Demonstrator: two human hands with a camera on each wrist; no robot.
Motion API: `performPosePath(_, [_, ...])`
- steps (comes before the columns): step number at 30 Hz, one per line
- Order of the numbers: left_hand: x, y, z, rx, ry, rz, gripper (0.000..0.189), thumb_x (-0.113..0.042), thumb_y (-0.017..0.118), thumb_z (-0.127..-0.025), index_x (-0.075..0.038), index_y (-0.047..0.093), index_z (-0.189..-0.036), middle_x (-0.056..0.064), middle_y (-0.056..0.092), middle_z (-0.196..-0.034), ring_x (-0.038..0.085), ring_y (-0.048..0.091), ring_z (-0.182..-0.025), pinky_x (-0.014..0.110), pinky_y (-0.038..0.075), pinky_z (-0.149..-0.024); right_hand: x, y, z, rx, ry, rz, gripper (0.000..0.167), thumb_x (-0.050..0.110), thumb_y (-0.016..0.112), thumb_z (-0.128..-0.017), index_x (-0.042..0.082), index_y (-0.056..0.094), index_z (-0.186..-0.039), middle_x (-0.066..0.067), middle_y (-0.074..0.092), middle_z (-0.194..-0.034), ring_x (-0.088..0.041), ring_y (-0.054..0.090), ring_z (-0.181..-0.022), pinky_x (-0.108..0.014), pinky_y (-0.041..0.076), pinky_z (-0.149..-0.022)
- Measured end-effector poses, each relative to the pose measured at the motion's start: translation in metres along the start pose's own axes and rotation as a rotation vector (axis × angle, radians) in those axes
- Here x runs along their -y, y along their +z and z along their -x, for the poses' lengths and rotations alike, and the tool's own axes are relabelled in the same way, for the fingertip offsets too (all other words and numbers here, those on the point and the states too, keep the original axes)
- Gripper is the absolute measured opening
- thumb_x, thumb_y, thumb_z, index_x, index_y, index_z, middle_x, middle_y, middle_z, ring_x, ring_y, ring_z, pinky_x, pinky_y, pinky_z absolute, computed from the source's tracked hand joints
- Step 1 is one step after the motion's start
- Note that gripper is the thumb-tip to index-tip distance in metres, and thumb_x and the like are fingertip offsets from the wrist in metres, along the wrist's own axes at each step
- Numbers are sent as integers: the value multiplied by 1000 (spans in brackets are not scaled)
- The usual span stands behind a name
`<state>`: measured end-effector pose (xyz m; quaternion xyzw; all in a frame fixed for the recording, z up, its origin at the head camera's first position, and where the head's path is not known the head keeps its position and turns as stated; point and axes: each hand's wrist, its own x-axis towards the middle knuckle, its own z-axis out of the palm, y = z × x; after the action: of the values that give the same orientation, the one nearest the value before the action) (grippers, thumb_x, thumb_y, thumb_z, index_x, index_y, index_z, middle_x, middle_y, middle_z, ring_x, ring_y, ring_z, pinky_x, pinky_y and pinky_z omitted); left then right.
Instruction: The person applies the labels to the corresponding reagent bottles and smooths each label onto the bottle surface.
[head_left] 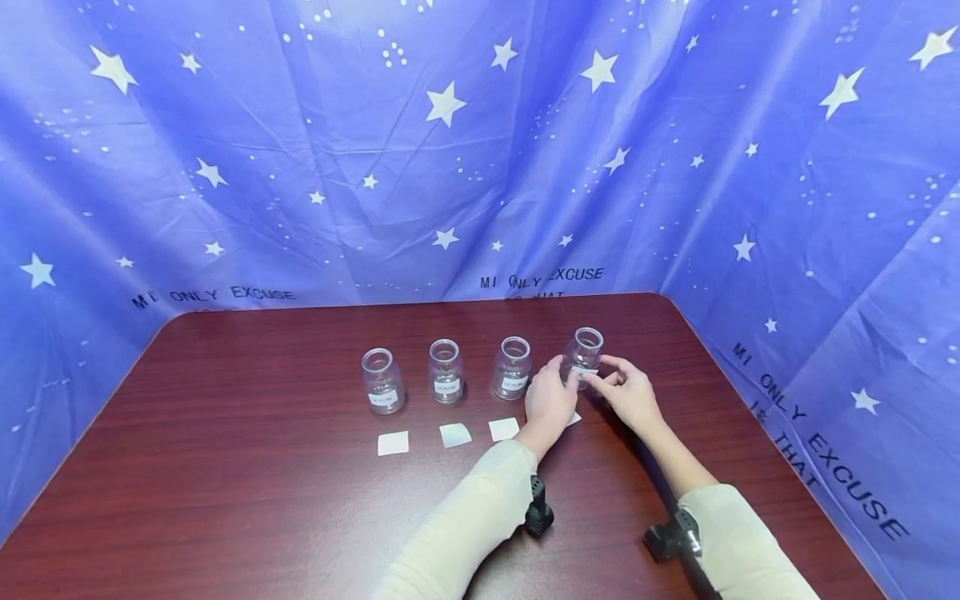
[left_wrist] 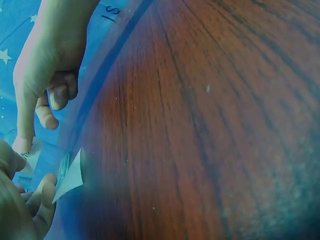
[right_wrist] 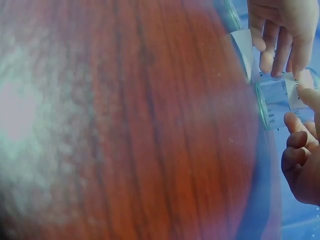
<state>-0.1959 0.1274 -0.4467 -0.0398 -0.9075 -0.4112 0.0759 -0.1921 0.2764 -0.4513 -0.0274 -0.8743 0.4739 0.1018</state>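
Observation:
A clear glass jar (head_left: 588, 342) at the right end of a row sits between both hands. A white printed label (right_wrist: 299, 90) is on its side. My left hand (head_left: 551, 400) holds the jar from the left, its thumb at the label and its fingers partly hidden behind the glass. From the other side my right hand (head_left: 632, 400) grips it, with the thumb against the label and the index finger along the glass. Whether the jar's base touches the table cannot be made out. A white paper piece (head_left: 574, 418) below it is mostly covered by my left hand.
Three more labelled jars, a left one (head_left: 383, 383), a middle one (head_left: 446, 375) and a near one (head_left: 512, 371), stand on the dark red table (head_left: 225, 483). White paper pieces (head_left: 393, 443) lie in front of them. A starry blue curtain (head_left: 337, 167) hangs behind.

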Motion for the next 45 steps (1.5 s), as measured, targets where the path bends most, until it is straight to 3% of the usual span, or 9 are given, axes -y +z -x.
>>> performPosePath(4, [0, 1, -1, -11, 2, -32, 36, -27, 66, -101, -10, 70, -133, 10, 77, -122, 27, 74, -110, 38, 59, -88, -3, -3, -1, -3, -45, 24, 44, 11, 76, -95, -11, 64, -131, -14, 68, -67, -1, 55, -55, -17, 42, -55])
performPosePath(9, [0, -1, -1, -19, 2, -30, 33, -23, 66, -101, -12, 72, -131, 8, 78, -119, 26, 76, -106, 38, 60, -84, -6, -7, -1, 21, -72, 35, 41, 11, 71, -99, -11, 64, -132, -10, 66, -65, -2, 58, -60, -17, 44, -61])
performPosePath(15, [2, -1, -1, -35, -6, -21, 31, -22, 69, -100, -14, 73, -129, 7, 80, -115, 25, 77, -102, 38, 59, -81, -7, -8, 1, 49, -60, 11, 43, 10, 68, -101, -12, 60, -137, -7, 68, -64, 3, 58, -61, -16, 44, -65])
performPosePath(25, [5, 1, 1, -57, 3, -3, 29, -21, 70, -98, -15, 73, -126, 4, 80, -111, 23, 76, -99, 36, 58, -81, -5, -7, 3, 54, -60, 12, 42, 13, 65, -103, -9, 61, -138, -4, 65, -60, -1, 56, -62, -18, 39, -70])
performPosePath(31, [6, 1, 1, -74, 13, 0, 28, -18, 69, -98, -15, 74, -126, 3, 80, -109, 24, 76, -97, 37, 58, -78, -5, -7, 3, 57, -58, 7, 40, 10, 65, -103, -9, 61, -138, -5, 65, -62, 0, 55, -60, -18, 40, -68])
performPosePath(38, [8, 1, 0, -86, 12, 2, 26, -17, 69, -97, -15, 75, -123, 2, 81, -107, 24, 76, -95, 38, 58, -77, -6, -4, 2, 43, -72, 32, 46, 8, 75, -95, -11, 62, -135, -5, 66, -62, 1, 57, -58, -17, 44, -60])
performPosePath(45, [7, -1, 1, -75, 3, 15, 27, -18, 69, -98, -15, 75, -124, 3, 81, -107, 24, 77, -96, 39, 59, -78, -3, -3, 0, 34, -37, 27, 47, 11, 75, -95, -9, 62, -136, -4, 66, -63, 1, 56, -57, -18, 42, -58])
